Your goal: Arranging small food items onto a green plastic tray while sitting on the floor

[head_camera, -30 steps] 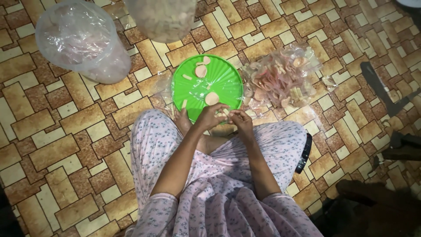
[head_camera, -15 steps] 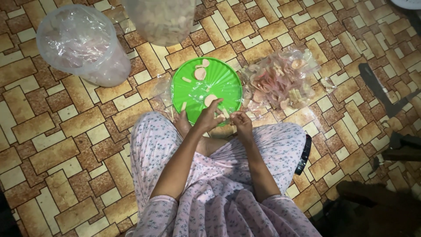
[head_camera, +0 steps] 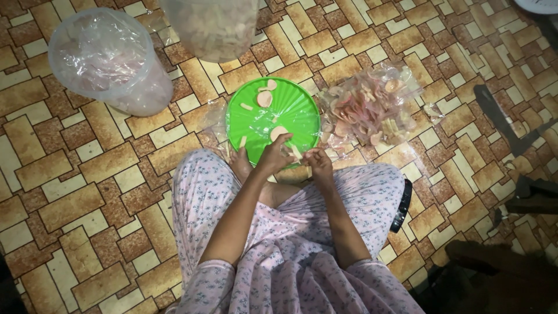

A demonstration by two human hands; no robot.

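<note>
A round green plate [head_camera: 290, 102] lies on the tiled floor in front of my crossed legs, with a few pale round and strip-shaped pieces on it. My left hand [head_camera: 273, 156] hovers over the plate's near edge, fingers pinched on a small pale piece. My right hand [head_camera: 318, 164] is close beside it, fingers curled on the same small piece or one next to it; I cannot tell which. Right of the plate lies a clear plastic sheet with a heap of pinkish and tan pieces [head_camera: 369, 110].
A large clear plastic bag [head_camera: 107, 58] bulges at the upper left. Another clear bag of pale pieces [head_camera: 212, 26] stands behind the plate. A dark strap-like object [head_camera: 402, 204] lies by my right knee. Dark shapes sit at the right edge.
The view has shifted slightly. My hands stay together at the plate's near edge, working a small piece; the pieces on the plate have hardly moved.
</note>
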